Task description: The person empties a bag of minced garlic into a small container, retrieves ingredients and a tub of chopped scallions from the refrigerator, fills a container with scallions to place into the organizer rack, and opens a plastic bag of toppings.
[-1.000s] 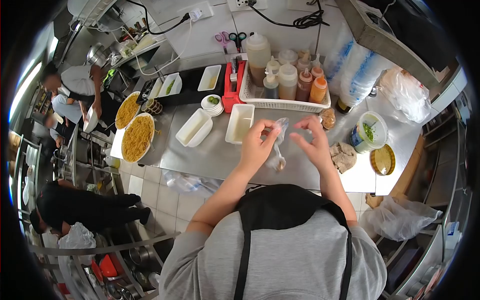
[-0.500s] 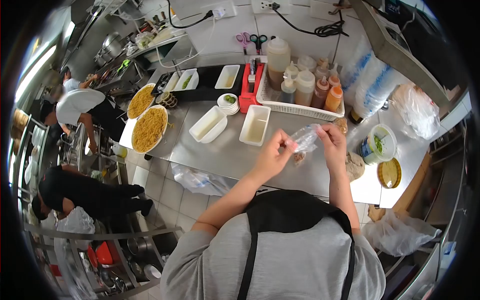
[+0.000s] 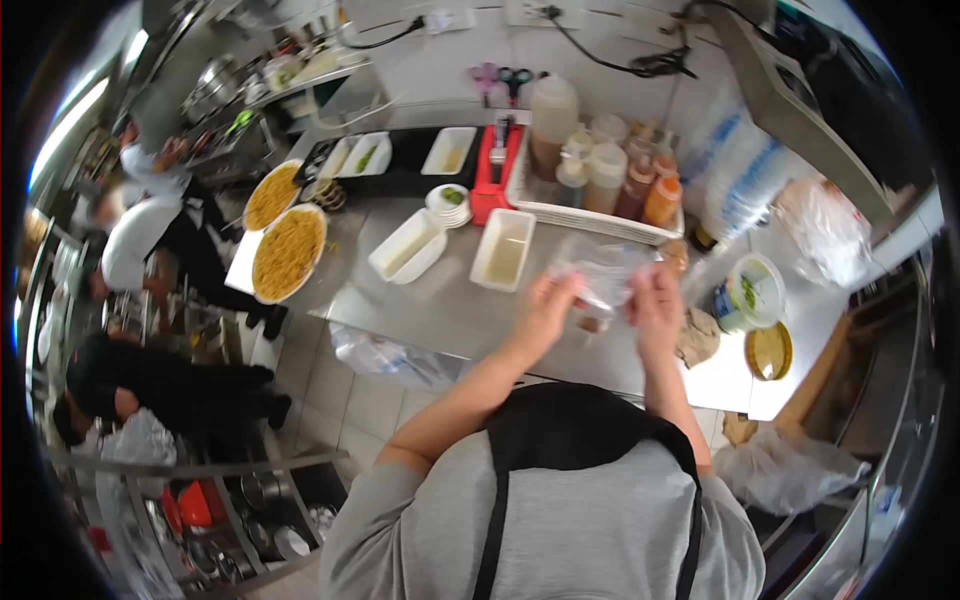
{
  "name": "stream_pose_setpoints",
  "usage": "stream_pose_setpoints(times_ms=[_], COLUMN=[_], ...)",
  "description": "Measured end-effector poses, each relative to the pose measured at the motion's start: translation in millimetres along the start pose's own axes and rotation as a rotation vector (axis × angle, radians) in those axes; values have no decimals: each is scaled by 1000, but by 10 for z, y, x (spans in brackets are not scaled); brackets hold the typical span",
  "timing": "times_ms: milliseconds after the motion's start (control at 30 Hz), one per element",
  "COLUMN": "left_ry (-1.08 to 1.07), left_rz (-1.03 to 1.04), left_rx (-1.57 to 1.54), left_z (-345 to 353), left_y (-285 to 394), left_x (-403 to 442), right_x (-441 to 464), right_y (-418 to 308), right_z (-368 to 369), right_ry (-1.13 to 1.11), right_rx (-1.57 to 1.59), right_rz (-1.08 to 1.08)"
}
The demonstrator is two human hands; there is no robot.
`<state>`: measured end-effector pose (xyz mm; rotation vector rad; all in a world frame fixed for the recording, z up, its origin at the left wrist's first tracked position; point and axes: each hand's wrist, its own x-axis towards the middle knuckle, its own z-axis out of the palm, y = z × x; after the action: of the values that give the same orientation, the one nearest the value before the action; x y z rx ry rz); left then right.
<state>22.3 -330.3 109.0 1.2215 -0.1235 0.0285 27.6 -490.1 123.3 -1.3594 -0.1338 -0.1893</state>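
A small clear plastic bag (image 3: pixel 604 272) is stretched between my two hands above the steel counter (image 3: pixel 430 325). My left hand (image 3: pixel 546 308) pinches its left side, and my right hand (image 3: pixel 656 302) grips the right side. Something brown shows low in or behind the bag; blur hides which. Two white rectangular tubs, one nearer (image 3: pixel 502 250) and one farther left (image 3: pixel 408 246), stand beyond my left hand. To the right of my right hand lies a crumpled brown cloth or paper (image 3: pixel 698 337), beside an open tub with chopped greens (image 3: pixel 750 292) and a round yellowish lid (image 3: pixel 768 350).
A white basket (image 3: pixel 590 224) of sauce bottles stands at the back, next to a red device (image 3: pixel 494 172). Two noodle platters (image 3: pixel 290 254) sit at the left end. Several people work in the kitchen at left. A metal rack (image 3: pixel 200 466) stands lower left.
The bag has been spread wider and flatter between my hands. My right hand has dropped slightly and my left hand has shifted a little left. The whole view has moved slightly and blurred.
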Motion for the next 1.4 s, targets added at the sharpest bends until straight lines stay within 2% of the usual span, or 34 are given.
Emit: stream_pose_setpoints(times_ms=[33, 100, 167, 200, 267, 300, 400, 467, 500, 567, 667, 733, 767, 800, 867, 900, 933, 967, 1000, 1067, 1200, 1233, 1300, 1333, 1400], left_ry=[77, 212, 275, 310, 228, 192, -66, 121, 212, 113, -99, -209, -154, -114, -23, 124, 0, -127, -259, -124, 40, -26, -104, -120, -116], left_rz=[-36, 31, 119, 164, 195, 218, -7, 24, 40, 66, -4, 37, 94, 60, -10, -75, -148, -222, -295, -133, 52, 148, 189, 130, 136], left_rx=[-103, -48, 63, 119, 222, 272, 147, 145, 146, 118, 181, 271, 266, 185, 18, -61, -217, -374, -531, -401, -20, 84, 256, 319, 457], left_z=[12, -120, -71, -56, -68, -88, -310, -403, -430, -392, -174, -132, -111, -131, -151, -48, -148, -275, -347, -349, -1, 127, 224, 205, 44], left_y=[134, 105, 165, 183, 177, 180, 155, 197, 234, 380, 480, 357, 299, 239, 155, 175, 172, 191, 187, 199, 92, -7, 7, 68, -30], left_x=[21, 99, 120, 108, 51, 36, -53, -49, -32, 51, 94, 145, 164, 188, 184, 169, 187, 204, 219, 240, 139, 62, -23, -41, 20], right_x=[-69, -213, -304, -300, -259, -220, -108, 60, 126, 188, 89, 37, 62, 94, 96, 98, 103, 91, 103, 158, 120, 89, 77, 85, 118], right_y=[52, 202, 155, 139, 115, 134, 184, 147, 160, 202, 32, 97, 226, 244, 186, 170, 161, 161, 147, 114, 63, 62, 62, 52, -150], right_z=[123, 363, 478, 460, 438, 464, 210, -38, -139, -316, 51, 88, 63, 85, 38, 39, 49, 107, 99, 32, 24, 100, 77, 30, -89], right_ry=[-5, -103, -219, -262, -360, -299, -259, -137, -148, -156, -291, -272, -255, -244, -269, -259, -246, -163, -135, -74, -14, -40, -107, -141, -49], right_rx=[-14, -126, -229, -227, -221, -196, -67, 107, 110, 109, -208, -263, -211, -154, -199, -207, -220, -2, 25, 80, -151, -50, -68, -74, -47], right_rz=[12, -178, -38, -68, -126, -317, -14, 152, 114, 38, -383, -323, -239, -154, -159, -146, -134, 9, 49, 127, 60, -3, -11, -16, -47])
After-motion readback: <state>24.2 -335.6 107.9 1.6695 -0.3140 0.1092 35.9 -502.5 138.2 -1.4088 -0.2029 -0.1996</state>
